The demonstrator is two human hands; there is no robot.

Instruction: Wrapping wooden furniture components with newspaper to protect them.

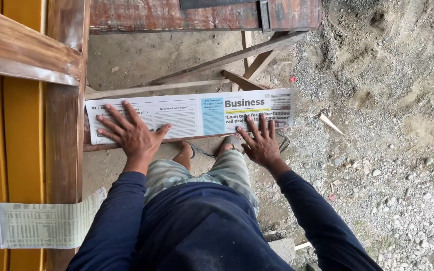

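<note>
A folded sheet of newspaper (192, 116) lies along a narrow wooden rail (106, 146) in front of me. My left hand (131, 134) presses flat on its left part, fingers spread. Flat on the right part rests my right hand (260, 140), fingers also spread. Neither hand grips anything. Below the rail I see my striped shorts and my feet in sandals.
A brown wooden frame post (64, 130) with yellow panels (16, 140) stands at the left, a second newspaper strip (41, 226) laid across it. A worn red-brown board (202, 15) and slanted wooden braces (227, 60) lie ahead. Gravel ground (377, 140) spreads to the right.
</note>
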